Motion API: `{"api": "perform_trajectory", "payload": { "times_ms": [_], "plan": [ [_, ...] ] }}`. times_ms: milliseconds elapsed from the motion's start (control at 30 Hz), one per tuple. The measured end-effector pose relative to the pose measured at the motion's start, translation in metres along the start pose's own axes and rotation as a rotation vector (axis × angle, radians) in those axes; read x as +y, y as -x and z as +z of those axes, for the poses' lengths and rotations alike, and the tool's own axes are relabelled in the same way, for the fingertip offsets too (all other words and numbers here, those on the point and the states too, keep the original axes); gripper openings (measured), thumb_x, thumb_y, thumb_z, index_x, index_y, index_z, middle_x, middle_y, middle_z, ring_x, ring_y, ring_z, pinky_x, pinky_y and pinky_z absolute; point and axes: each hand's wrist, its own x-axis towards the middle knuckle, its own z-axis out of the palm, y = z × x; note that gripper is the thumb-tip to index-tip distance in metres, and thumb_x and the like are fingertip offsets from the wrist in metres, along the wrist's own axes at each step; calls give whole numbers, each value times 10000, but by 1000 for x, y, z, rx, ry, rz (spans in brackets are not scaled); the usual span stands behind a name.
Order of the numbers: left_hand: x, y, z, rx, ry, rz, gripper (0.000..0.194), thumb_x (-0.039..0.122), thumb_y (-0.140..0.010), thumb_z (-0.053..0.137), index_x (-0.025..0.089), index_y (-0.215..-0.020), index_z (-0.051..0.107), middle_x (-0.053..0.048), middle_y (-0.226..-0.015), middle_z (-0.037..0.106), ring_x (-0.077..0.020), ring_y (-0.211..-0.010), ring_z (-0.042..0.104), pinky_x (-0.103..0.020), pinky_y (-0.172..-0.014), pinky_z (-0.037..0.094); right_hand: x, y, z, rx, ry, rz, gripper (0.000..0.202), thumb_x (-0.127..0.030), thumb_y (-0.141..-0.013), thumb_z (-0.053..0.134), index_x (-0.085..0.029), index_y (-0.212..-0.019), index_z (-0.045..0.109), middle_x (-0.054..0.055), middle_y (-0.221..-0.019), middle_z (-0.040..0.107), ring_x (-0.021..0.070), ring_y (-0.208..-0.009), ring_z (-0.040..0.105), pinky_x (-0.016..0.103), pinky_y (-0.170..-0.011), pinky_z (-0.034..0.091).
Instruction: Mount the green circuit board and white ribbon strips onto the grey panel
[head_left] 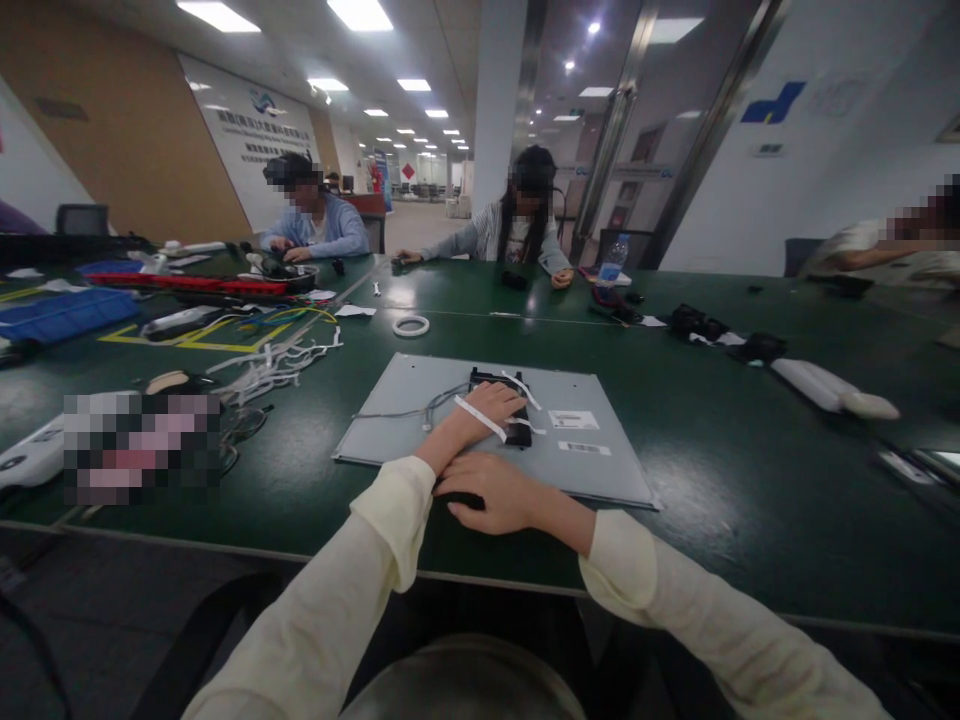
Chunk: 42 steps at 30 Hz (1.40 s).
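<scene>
A flat grey panel (405, 395) lies on the table in front of me, with labels on its right part and a grey cable on its left. On it rests a black rectangular part (519, 432), crossed by white strips (481, 418). My left hand (491, 405) lies over this part, fingers stretched out flat, hiding much of it. Just below, my right hand (499, 490) sits against the left wrist at the panel's near edge. Its fingers point left and its thumb is apart from them; the dark patch between may be shadow, I cannot tell.
A white tape roll (411, 326) lies beyond the panel. White strips (281, 365), glasses (247, 425) and a blue tray (67, 315) are on the left. To the right are black items (697, 325) and a white elongated object (825, 385). Several people sit around the green table (720, 440).
</scene>
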Motion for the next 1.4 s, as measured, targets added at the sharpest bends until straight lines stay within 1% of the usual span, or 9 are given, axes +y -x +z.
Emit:
{"api": "perform_trajectory", "payload": {
  "times_ms": [400,600,733,800,867,1000,1133,1267,1400],
  "plan": [
    [5,-2,-8,-38,100,-26,378,272,-864,475,176,-1229,473,-84,-1231,545,-197,-1119,488,-329,-863,403,2,1,0,-18,-11,0,267,-226,-820,468,-149,-1029,616,53,-1057,609,177,-995,534,287,-923,395],
    [5,5,-12,-38,171,-43,468,170,-814,487,152,-1277,425,-89,-1276,518,-185,-1162,467,-336,-925,395,0,-2,-7,-36,-21,-39,254,-208,-824,470,-147,-1022,616,54,-1060,607,168,-1004,525,286,-929,393],
    [4,7,-15,-52,169,-38,427,162,-830,471,158,-1256,451,-81,-1278,517,-191,-1161,468,-339,-950,376,0,-2,-10,-63,5,-65,266,-205,-824,483,-146,-1052,606,56,-1076,603,169,-1006,523,290,-915,399],
    [2,8,-13,-70,155,-43,419,178,-838,473,166,-1256,450,-79,-1274,518,-197,-1147,478,-341,-938,384,1,-1,-12,-34,19,-66,272,-207,-836,474,-149,-1071,598,54,-1062,610,167,-988,533,292,-896,408],
    [1,9,-11,-74,138,-45,418,190,-846,473,180,-1262,440,-79,-1272,516,-194,-1136,484,-341,-924,392,4,2,-16,71,43,-43,257,-203,-853,451,-152,-1054,603,53,-1018,625,162,-953,550,293,-873,421],
    [2,17,-11,27,147,-88,392,219,-848,483,171,-1236,459,-99,-1245,524,-194,-1146,468,-351,-936,384,25,13,-37,426,136,133,228,-194,-868,416,-156,-968,617,70,-986,630,176,-953,556,326,-881,425],
    [0,25,-21,77,150,-120,506,273,-800,557,152,-1271,418,-129,-1258,500,-230,-1168,444,-395,-955,362,63,31,-59,715,178,485,254,-255,-869,404,-170,-975,618,78,-1020,617,206,-982,547,368,-921,404],
    [-6,33,-28,62,121,-159,564,349,-806,554,163,-1308,378,-133,-1296,465,-246,-1180,430,-415,-964,345,101,50,-61,748,88,773,307,-265,-831,421,-155,-1063,590,95,-1102,588,228,-1038,528,395,-930,402],
    [-12,39,-25,28,86,-197,522,354,-815,547,171,-1284,408,-122,-1268,487,-231,-1143,462,-394,-938,373,123,57,-47,668,7,838,377,-229,-832,409,-160,-1186,517,99,-1172,559,221,-1106,507,406,-965,377]
  ]
}}
